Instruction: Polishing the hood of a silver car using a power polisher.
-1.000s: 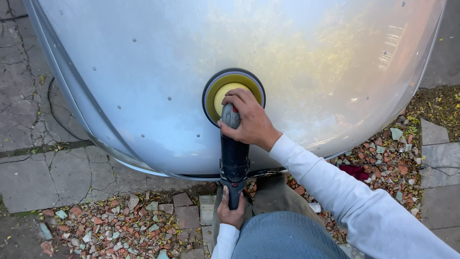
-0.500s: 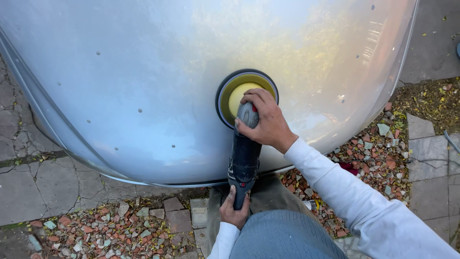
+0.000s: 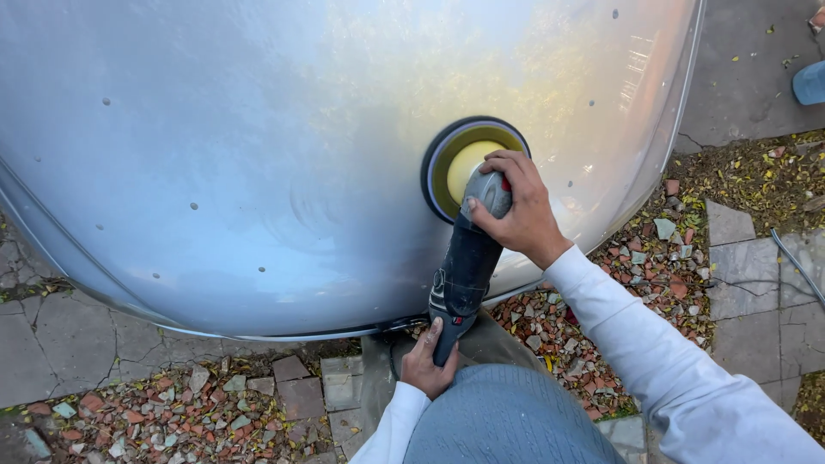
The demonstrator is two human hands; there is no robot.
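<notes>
Grey paving slabs w/ cracks, brick & stone rubble below (yellow leaves at right).

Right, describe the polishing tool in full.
The polisher is a long handheld machine with a dark, dusty body, a grey head and a round yellow pad ringed in black. It points up and away from the person, pad flat against the curved, shiny metal panel. The right hand grips the head; the left hand holds the rear handle.

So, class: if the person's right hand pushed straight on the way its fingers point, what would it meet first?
The right hand points up-left over the polisher, so it would probably meet the yellow pad first, then the silver panel; depth is unclear.
</notes>
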